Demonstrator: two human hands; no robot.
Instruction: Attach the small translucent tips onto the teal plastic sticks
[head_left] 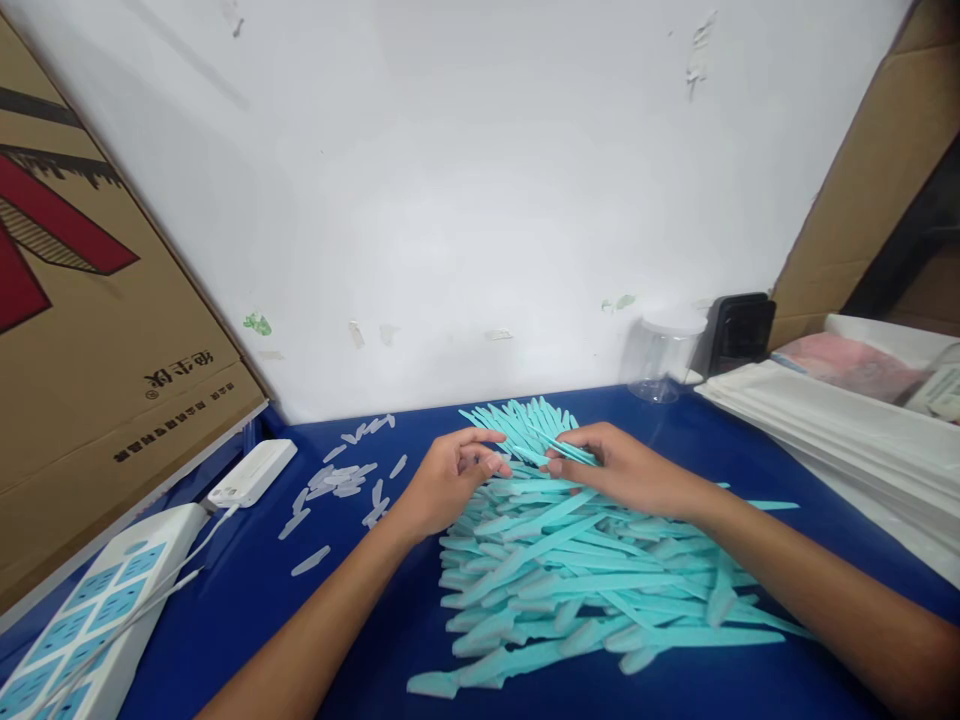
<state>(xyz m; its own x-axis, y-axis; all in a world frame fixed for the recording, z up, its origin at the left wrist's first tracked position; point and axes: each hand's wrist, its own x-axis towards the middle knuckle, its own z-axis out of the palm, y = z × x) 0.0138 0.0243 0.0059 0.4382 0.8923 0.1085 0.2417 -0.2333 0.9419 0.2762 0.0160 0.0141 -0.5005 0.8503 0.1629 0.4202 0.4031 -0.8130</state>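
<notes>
A large pile of turquoise eyebrow razors (555, 580) lies on the blue table, many with clear or greyish covers over their blade ends. Behind it is a neater row of the same razors (517, 420). My right hand (611, 465) pinches a few razors (568, 448) between thumb and fingers, above the back of the pile. Facing it, my left hand (450, 480) is held over the pile's left edge with its index finger stretched out and its fingers apart; nothing shows clearly in it. Small clear blade covers (341, 480) are scattered left of my left hand.
At left are a white power strip (105, 610), a small white device (253, 473) with a cable, and a printed carton (112, 330). A lidded clear jar (664, 355) and a black object (739, 335) stand by the wall. White stacked packaging (840, 430) lies at right.
</notes>
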